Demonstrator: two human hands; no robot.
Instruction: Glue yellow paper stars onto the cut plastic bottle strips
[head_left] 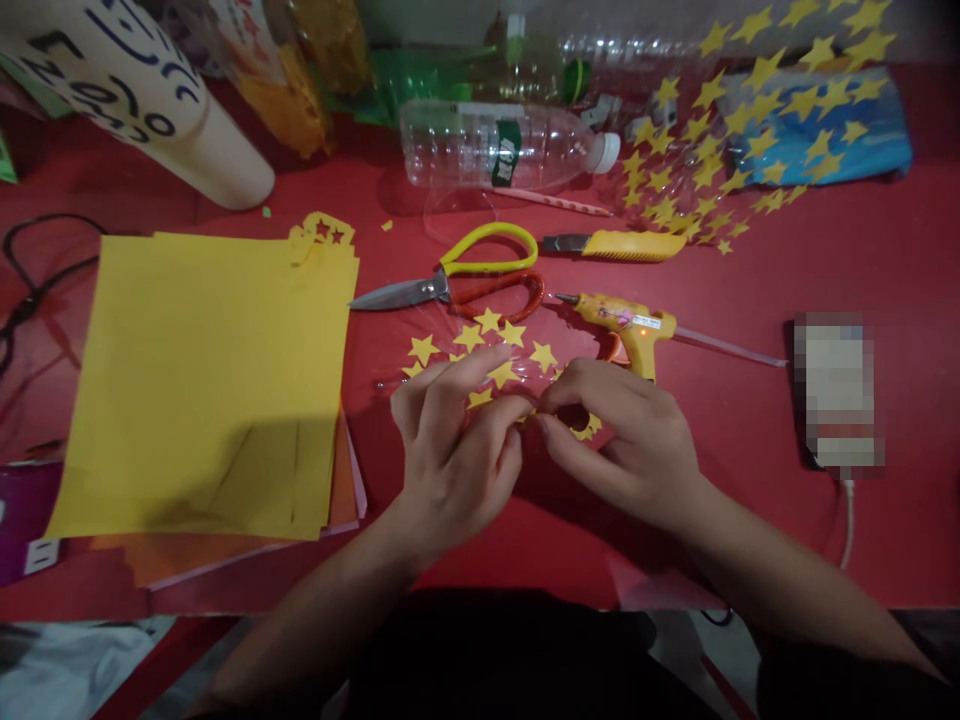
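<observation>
Fingertips of my left hand (461,450) and my right hand (626,435) nearly meet over the red table (555,560). Both hands are pinched closed around a small yellow piece, apparently a star, mostly hidden between them. Under and beyond them lies clear plastic bearing several yellow stars (542,357). A yellow glue gun (637,325), its small orange light on, lies just beyond my right hand, with a clear glue stick in its rear. Scissors (427,290) with yellow and red handles lie beyond the stars.
Yellow paper sheets (202,380) are stacked at left. A yellow cutter (634,245), a pencil (555,202) and a plastic bottle (495,148) lie at the back. More stars on clear plastic (709,150) stand back right. A phone-like device (840,390) with a cable lies right; a tumbler (202,130) is back left.
</observation>
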